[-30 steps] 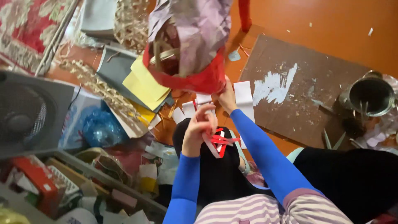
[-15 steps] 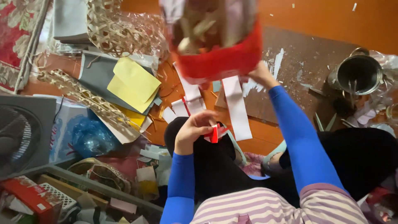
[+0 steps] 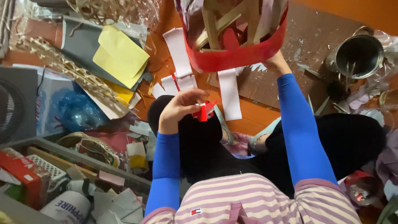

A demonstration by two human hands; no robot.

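Cluttered floor (image 3: 257,114): paper strips (image 3: 229,93), metal pot (image 3: 358,56)

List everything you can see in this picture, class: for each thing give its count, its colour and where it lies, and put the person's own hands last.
Framed craft piece: one, red band round pale wooden sticks, held up at top centre.
Red paper scrap: one, red, in the left hand's fingertips.
White paper strips: several, white, on the orange floor below the craft piece.
Yellow sheets: a few, yellow, upper left on a grey folder.
Metal can: one, silver, upper right.
Brown board: one, brown with white smears, top right on the floor.
Woven lattice strip: one, tan, left.
Blue plastic bag: one, blue, left.
Left hand: pinching the red paper scrap, centre.
Right hand: holding the craft piece by its red band.
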